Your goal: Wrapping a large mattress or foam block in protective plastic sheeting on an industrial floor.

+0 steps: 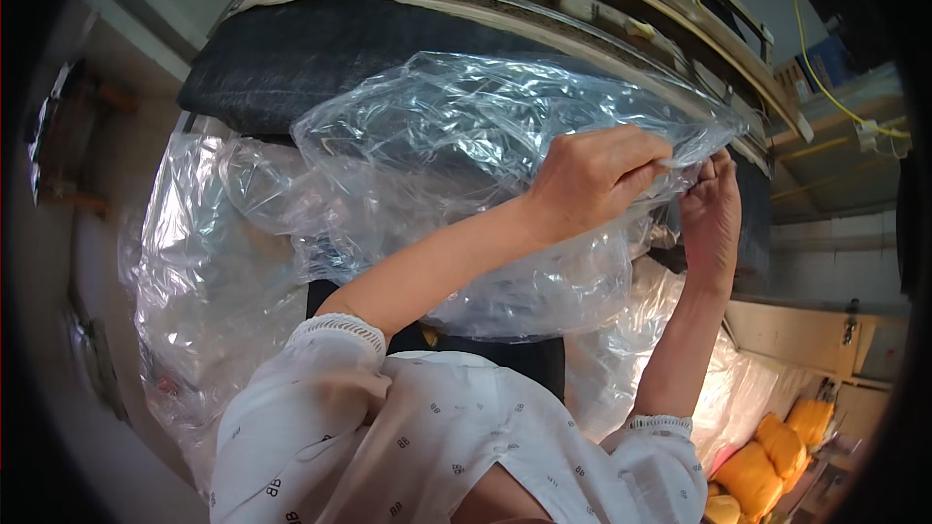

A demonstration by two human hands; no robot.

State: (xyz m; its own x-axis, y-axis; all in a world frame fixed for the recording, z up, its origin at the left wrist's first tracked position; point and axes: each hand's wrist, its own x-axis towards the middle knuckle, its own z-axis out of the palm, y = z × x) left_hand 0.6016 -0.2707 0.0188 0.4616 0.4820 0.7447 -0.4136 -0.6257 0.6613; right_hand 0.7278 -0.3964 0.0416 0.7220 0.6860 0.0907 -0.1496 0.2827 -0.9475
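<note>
A large, crumpled clear plastic sheet [456, 126], perhaps a bag, spreads in front of me over a dark-covered work surface. My left hand [602, 175] reaches across to the right with its fingers closed, pinching the sheet near its right end. Just beyond it, my right hand [714, 199] is raised with curled fingers, gripping the gathered right corner of the same plastic. The two hands are close together but apart. The fingertips of my right hand are partly hidden by plastic.
Dark cloth [282, 58] covers the bench at the far left. More clear plastic [204, 272] hangs down on the left and lies at lower right. A wooden rail [670, 24] crosses the back. Orange bundles [777, 451] sit at lower right; a yellow cable [811, 68] hangs at upper right.
</note>
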